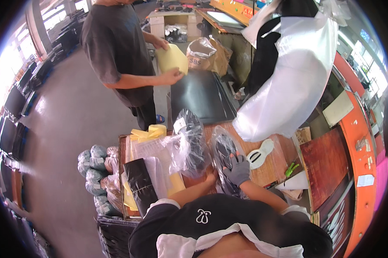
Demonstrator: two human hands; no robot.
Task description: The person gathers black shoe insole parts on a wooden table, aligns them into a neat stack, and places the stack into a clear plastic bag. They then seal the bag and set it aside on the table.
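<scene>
Two hands work at a wooden desk (269,172) in my single head view. My gloved right hand (238,170) lies flat, fingers spread, on a clear-bagged dark shoe part (222,152). My bare left hand (210,177) touches the bag's edge; its fingers are hidden. I judge bagging is underway; next needs a firm pinch. Another person holds a yellow sheet (172,58) beyond.

I note the right hand (238,169) wears a matt grey knit glove, resting on a glossy, crinkled clear plastic bag (223,160) over dark contents. The wooden bench top (269,170) looks worn and dull; the yellow sheets (148,133) read as matt paper.
</scene>
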